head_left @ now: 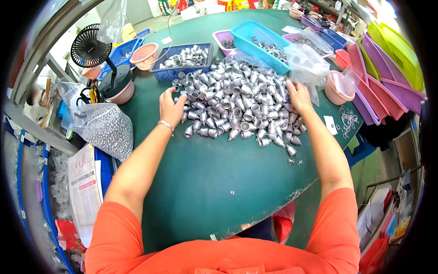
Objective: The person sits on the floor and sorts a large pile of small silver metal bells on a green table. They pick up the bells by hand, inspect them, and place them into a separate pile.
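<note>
A wide heap of small silver metal caps (237, 100), hollow and bell-shaped, lies on the green tabletop (196, 182). At the heap's left edge rests my left hand (171, 107), its fingers spread and touching the outer caps. On the opposite side my right hand (299, 97) lies against the heap's right edge, fingers stretched out. Neither hand grips anything that I can see. Just behind the heap stands a dark blue basket (161, 75) partly filled with similar silver parts.
A turquoise basket (242, 42) holds smaller metal parts. Stacked coloured trays (388, 91) and a pink bucket (335, 91) stand right. A black fan (91, 48) and a clear bag of small silver pieces (109, 130) are left. The table's edge (292, 196) curves near me.
</note>
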Demonstrator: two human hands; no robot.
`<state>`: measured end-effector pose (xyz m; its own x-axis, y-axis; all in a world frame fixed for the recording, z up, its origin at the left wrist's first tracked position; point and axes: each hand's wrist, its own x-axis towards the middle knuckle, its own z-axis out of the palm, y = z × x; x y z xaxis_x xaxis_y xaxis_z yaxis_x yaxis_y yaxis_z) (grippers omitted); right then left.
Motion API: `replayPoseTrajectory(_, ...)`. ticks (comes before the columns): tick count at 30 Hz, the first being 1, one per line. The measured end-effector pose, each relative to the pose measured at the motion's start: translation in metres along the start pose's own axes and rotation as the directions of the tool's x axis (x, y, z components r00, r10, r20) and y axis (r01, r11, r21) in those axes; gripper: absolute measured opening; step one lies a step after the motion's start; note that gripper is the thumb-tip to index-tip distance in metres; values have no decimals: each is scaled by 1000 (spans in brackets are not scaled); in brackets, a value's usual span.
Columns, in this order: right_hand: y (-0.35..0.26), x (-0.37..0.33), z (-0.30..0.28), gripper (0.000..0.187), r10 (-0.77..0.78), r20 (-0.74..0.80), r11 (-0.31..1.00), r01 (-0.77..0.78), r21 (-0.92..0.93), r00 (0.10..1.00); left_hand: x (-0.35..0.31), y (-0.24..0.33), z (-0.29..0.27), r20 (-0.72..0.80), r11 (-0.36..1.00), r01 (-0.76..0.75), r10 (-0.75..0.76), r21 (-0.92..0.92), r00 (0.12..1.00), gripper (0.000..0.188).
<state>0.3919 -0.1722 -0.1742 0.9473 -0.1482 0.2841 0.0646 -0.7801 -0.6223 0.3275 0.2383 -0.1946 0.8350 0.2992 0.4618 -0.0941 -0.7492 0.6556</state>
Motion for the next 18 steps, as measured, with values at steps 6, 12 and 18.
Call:
replayPoseTrajectory(6, 10, 28, 25, 75, 157, 94, 985, -148, -92, 983, 74, -67, 33, 80, 991, 135, -135, 16, 988, 54)
replayPoseTrajectory(12, 7, 36, 21, 79, 234, 204, 962, -257, 93, 951, 86, -51, 54, 187, 939, 325, -341, 107, 921, 59)
replayPoseTrajectory(18, -9, 29, 26, 84, 180, 165, 983, -181, -4, 970, 77, -44, 59, 278, 919, 288, -212, -271, 937, 51)
